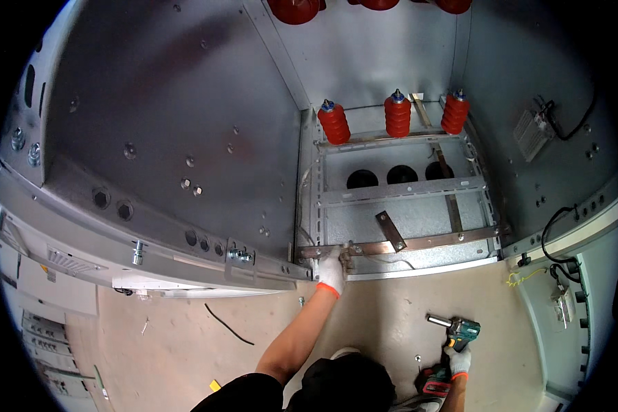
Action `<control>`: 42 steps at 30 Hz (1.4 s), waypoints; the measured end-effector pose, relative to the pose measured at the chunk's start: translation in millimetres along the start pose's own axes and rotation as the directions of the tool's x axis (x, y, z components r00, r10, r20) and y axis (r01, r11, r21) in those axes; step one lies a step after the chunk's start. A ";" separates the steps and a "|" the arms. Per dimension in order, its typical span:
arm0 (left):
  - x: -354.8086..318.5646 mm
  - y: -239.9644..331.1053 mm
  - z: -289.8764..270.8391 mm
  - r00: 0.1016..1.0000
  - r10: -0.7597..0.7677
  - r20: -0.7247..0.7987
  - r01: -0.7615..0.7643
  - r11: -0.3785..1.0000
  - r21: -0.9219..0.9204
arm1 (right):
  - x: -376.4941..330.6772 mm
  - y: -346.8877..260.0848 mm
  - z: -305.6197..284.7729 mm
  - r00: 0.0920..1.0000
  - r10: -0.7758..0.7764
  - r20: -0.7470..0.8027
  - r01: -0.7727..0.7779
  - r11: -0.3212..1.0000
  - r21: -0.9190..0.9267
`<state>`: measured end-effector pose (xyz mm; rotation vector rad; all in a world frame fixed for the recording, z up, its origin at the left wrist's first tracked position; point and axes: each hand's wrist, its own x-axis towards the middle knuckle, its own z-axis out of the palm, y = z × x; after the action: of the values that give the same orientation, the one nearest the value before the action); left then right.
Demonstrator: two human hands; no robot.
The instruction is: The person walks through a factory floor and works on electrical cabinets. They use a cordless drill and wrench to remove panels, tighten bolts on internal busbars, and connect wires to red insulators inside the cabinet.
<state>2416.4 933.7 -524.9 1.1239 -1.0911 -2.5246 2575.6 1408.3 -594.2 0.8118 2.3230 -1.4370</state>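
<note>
My left hand (333, 269), in a white glove with an orange cuff, is at the left part of a long copper busbar (432, 242) across the cabinet's front. Its fingers are curled against the bar; what they pinch there is hidden. A short copper strip (390, 230) is joined to the bar and slants up to the left. Low on the right, my right hand (458, 360), gloved alike, grips a green and black cordless impact wrench (463, 331). Its long socket (439, 320) points left, away from the bar.
Three red ribbed insulators (397, 115) stand deeper inside, behind a slotted metal crossbar (405, 192) and round dark holes (402, 174). Grey cabinet walls (178, 123) rise on both sides. A black cable piece (228, 325) and a small nut-like part (418, 358) lie on the floor.
</note>
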 end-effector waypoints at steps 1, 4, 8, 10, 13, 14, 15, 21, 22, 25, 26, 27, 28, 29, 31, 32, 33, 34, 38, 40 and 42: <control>8.8 -7.3 -11.2 0.993 0.078 -0.090 -0.055 0.970 0.236 | -0.3 -7.7 1.8 1.000 -0.011 0.026 0.011 1.000 -0.012; 35.7 -7.1 -7.5 0.859 0.486 0.161 -0.322 0.268 0.908 | 0.3 -14.9 -2.9 1.000 -0.020 0.010 0.021 0.999 -0.038; 66.0 73.7 115.6 0.652 0.753 0.090 -0.268 0.118 0.956 | -5.9 -12.8 -3.5 0.999 0.027 0.018 -0.026 0.998 -0.053; 117.4 110.1 126.3 0.611 0.787 0.082 -0.197 0.051 0.979 | -0.4 -8.4 1.4 1.000 0.011 -0.003 -0.011 0.998 -0.067; 162.0 137.5 133.1 0.629 0.766 0.132 -0.120 -0.071 0.990 | -7.0 -11.5 1.7 0.997 -0.026 -0.074 0.016 0.991 -0.130; 175.4 144.0 131.4 0.638 0.741 0.210 -0.138 -0.158 0.978 | -12.3 -18.9 2.7 0.995 0.020 -0.096 -0.037 0.983 -0.178; 183.7 153.9 131.9 0.636 0.716 0.288 -0.178 -0.227 0.958 | -14.5 -31.5 3.2 0.991 0.060 -0.119 -0.085 0.973 -0.214; 245.5 185.9 118.7 0.629 0.678 0.381 -0.146 -0.378 0.914 | -14.4 -25.8 7.3 0.987 0.035 -0.160 -0.071 0.972 -0.225; 253.0 190.9 118.4 0.615 0.667 0.420 -0.135 -0.435 0.890 | -15.7 -31.5 6.4 0.990 0.041 -0.136 -0.068 0.979 -0.194; 264.9 196.9 125.8 0.722 0.575 0.385 -0.091 -0.473 0.876 | -14.6 -27.1 7.8 0.987 0.009 -0.161 -0.038 0.984 -0.176; 266.4 197.9 126.2 0.718 0.570 0.398 -0.099 -0.483 0.870 | -14.8 -27.1 8.2 0.985 0.029 -0.167 -0.065 0.974 -0.218; 266.8 198.9 125.5 0.715 0.567 0.409 -0.108 -0.488 0.866 | -15.1 -28.5 7.7 0.983 0.044 -0.177 -0.091 0.961 -0.262; 267.7 199.2 125.6 0.711 0.564 0.419 -0.117 -0.494 0.862 | -15.0 -29.8 7.7 0.984 0.050 -0.173 -0.095 0.960 -0.262; 269.2 198.8 127.0 0.702 0.572 0.424 -0.119 -0.493 0.862 | -15.0 -31.1 7.7 0.984 0.055 -0.169 -0.099 0.960 -0.263; 270.3 199.9 133.4 0.705 0.566 0.427 -0.071 -0.543 0.836 | -12.8 -29.8 7.6 0.988 0.049 -0.145 -0.083 0.968 -0.239; 271.3 198.9 135.7 0.708 0.562 0.428 -0.047 -0.567 0.822 | -13.4 -26.4 7.3 0.986 0.044 -0.162 -0.085 0.962 -0.258; 271.6 198.7 138.4 0.708 0.560 0.432 -0.039 -0.579 0.814 | -13.1 -26.4 9.0 0.983 0.036 -0.178 -0.085 0.958 -0.273; 271.9 197.5 141.0 0.708 0.557 0.434 -0.030 -0.590 0.807 | -10.9 -27.3 10.2 0.981 0.028 -0.194 -0.084 0.954 -0.288; 284.8 203.0 137.2 0.714 0.521 0.467 -0.064 -0.616 0.785 | -13.0 -32.2 9.4 0.987 -0.003 -0.158 -0.032 0.975 -0.218; 289.5 204.7 133.9 0.720 0.542 0.432 -0.078 -0.555 0.828 | -13.3 -24.9 8.8 0.987 0.012 -0.161 -0.050 0.972 -0.229; 291.9 208.8 133.0 0.714 0.574 0.401 -0.086 -0.497 0.863 | -13.2 -23.4 8.2 0.985 0.055 -0.166 -0.100 0.956 -0.275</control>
<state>2091.0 735.2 -490.7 0.7466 -2.8632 -0.0788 2571.8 1389.0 -574.3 0.9475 2.5040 -1.0084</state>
